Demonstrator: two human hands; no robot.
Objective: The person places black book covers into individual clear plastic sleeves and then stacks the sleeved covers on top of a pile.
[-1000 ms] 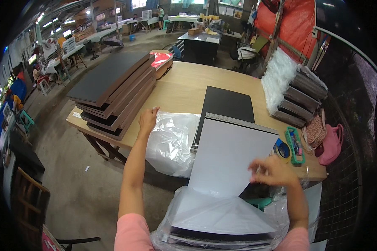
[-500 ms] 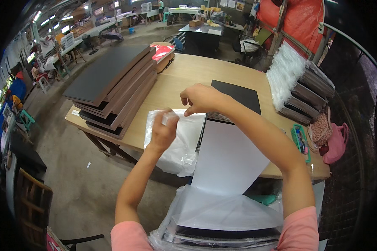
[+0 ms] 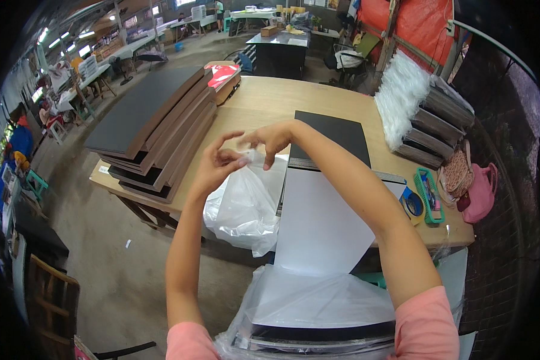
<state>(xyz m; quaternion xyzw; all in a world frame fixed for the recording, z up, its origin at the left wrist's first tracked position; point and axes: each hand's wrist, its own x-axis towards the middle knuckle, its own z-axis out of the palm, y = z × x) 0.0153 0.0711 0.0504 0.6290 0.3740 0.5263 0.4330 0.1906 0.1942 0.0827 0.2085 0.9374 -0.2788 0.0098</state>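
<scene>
My left hand (image 3: 217,163) pinches the raised top edge of a thin clear plastic bag (image 3: 243,207); the bag hangs down over the table's near edge, left of a stack of black boards (image 3: 336,135). Close beside it, my right hand (image 3: 273,141) hovers over the bag with thumb and fingers apart and the fingertips slightly blurred. A large white sheet (image 3: 318,219) slopes from the black stack toward me, beneath my right forearm. Its lower end meets a plastic-wrapped bundle of black boards (image 3: 324,333) in front of my body.
Thick brown-edged black boards (image 3: 150,114) are piled on the table's left. To the right are tape rolls (image 3: 413,204), a green basket of pens (image 3: 429,195) and a pink bag (image 3: 479,192). Plastic-sleeved stacks (image 3: 423,120) stand at the far right of the wooden table (image 3: 270,93).
My left hand has moved up and left, lifting the bag's edge. My right hand has shifted slightly left and its fingers are spread more. The view has shifted a little.
</scene>
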